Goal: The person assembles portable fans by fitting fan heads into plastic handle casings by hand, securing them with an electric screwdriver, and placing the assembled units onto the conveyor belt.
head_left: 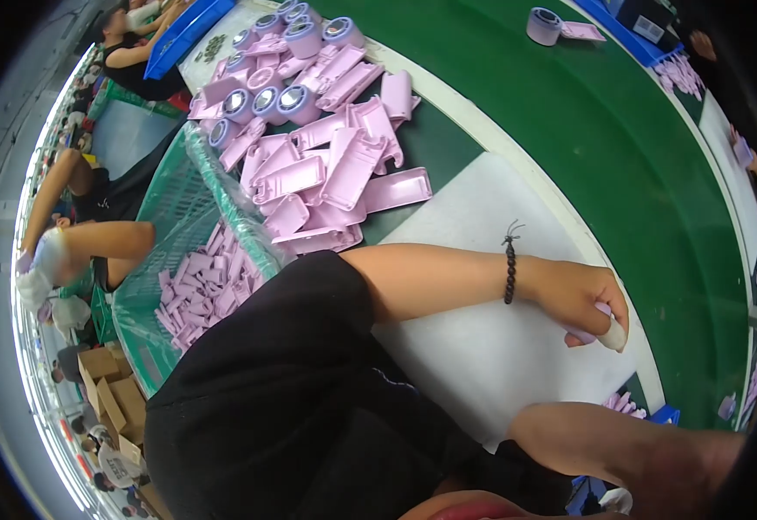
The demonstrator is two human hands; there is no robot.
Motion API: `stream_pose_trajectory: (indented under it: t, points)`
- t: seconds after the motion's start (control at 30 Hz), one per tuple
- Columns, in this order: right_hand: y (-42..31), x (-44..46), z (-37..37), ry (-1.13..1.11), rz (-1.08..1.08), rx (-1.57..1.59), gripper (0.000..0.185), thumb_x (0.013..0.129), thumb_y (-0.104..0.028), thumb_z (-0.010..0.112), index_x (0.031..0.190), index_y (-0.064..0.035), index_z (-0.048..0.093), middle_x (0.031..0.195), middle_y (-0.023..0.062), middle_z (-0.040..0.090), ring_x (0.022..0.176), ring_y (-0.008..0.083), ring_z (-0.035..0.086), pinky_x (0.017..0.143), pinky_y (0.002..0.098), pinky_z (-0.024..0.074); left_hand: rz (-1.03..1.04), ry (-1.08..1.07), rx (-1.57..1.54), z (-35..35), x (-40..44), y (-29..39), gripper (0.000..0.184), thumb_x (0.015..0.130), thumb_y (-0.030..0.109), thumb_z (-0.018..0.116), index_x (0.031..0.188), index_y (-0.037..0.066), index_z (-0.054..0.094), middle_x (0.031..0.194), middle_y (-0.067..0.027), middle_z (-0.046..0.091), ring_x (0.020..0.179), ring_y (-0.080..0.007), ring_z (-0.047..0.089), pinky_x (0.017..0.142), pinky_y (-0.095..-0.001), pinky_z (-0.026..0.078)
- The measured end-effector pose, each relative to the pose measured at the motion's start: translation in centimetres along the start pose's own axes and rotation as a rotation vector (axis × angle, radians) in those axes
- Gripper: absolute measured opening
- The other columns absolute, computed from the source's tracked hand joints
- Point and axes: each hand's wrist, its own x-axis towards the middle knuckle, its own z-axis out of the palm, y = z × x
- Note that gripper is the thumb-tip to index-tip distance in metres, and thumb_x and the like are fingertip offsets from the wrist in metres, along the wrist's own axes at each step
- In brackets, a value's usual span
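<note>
My left hand [580, 299], with a dark beaded bracelet [509, 270] at its wrist, reaches over the white work surface [491, 355]. Its fingers are curled round a small lilac plastic part [602, 308], mostly hidden in the grip. A pale finger cover [613, 334] sits on one finger. At the lower right a bare arm [587, 433] crosses the view, seemingly my right. No hand of it can be made out in the dark, blurred edge.
Lilac plastic shells [344, 169] and round lilac pieces [296, 100] are heaped beyond my left arm. A green lined crate [149, 303] holds small lilac parts [209, 290]. A green conveyor belt [552, 121] curves past, carrying a round piece [544, 26]. Other people sit nearby.
</note>
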Motion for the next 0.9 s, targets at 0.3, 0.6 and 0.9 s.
stream_pose_trajectory:
  t: [0.3, 0.6, 0.9]
  points:
    - [3.4, 0.2, 7.0, 0.701, -0.223, 1.47, 0.024, 0.1, -0.007, 0.043, 0.119, -0.0009, 0.057, 0.105, 0.0178, 0.059, 0.081, 0.0264, 0.057, 0.074, 0.0362, 0.0489, 0.018, 0.032, 0.027, 0.2, 0.3, -0.1, 0.02, 0.087, 0.015, 0.057, 0.096, 0.005, 0.072, 0.06, -0.0032, 0.064, 0.052, -0.0099, 0.056, 0.054, -0.0193, 0.04]
    - [3.6, -1.5, 6.0, 0.457, 0.151, 1.195, 0.034, 0.102, -0.014, 0.049, 0.135, -0.0028, 0.049, 0.118, 0.0119, 0.058, 0.091, 0.0203, 0.053, 0.087, 0.0319, 0.044, 0.026, 0.035, 0.08, 0.5, -0.2, 0.2, 0.022, 0.088, 0.021, 0.058, 0.092, 0.004, 0.073, 0.061, -0.0028, 0.065, 0.055, -0.0112, 0.057, 0.059, -0.0213, 0.043]
    - [4.7, -2.5, 6.3, 0.663, 0.254, 1.624, 0.028, 0.098, -0.018, 0.053, 0.123, -0.0063, 0.047, 0.112, 0.0075, 0.053, 0.088, 0.0168, 0.047, 0.084, 0.029, 0.038, 0.01, 0.037, 0.071, 0.5, -0.5, 0.3, 0.022, 0.088, 0.023, 0.058, 0.09, 0.006, 0.073, 0.06, -0.0018, 0.064, 0.055, -0.011, 0.057, 0.061, -0.0218, 0.043]
